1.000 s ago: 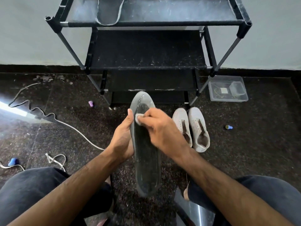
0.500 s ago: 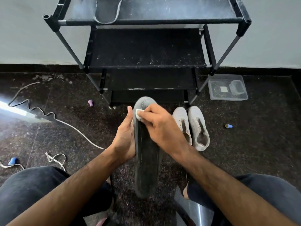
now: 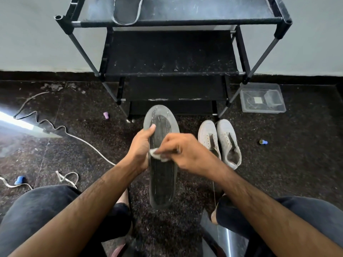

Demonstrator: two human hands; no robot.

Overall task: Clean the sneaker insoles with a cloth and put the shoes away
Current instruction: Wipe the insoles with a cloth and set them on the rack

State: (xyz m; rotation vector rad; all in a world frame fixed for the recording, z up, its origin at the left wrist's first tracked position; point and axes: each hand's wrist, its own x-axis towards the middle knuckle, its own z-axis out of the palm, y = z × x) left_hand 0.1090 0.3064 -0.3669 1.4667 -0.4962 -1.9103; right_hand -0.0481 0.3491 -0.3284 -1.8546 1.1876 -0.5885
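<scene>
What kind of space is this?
Probably a home entryway or utility corner: a black shoe rack against a plain wall, white sneakers on a dark speckled stone floor, loose cable nearby.

No legible text, labels or brand marks in view.

Nothing on the dark insole [image 3: 161, 175], the pair of white sneakers [image 3: 220, 142], the black shoe rack [image 3: 170, 52] or the clear plastic box [image 3: 262, 99] beside it carries any word, number or logo that can be read; a small pale square inside the box is too small and blurred to tell whether it bears print.
</scene>
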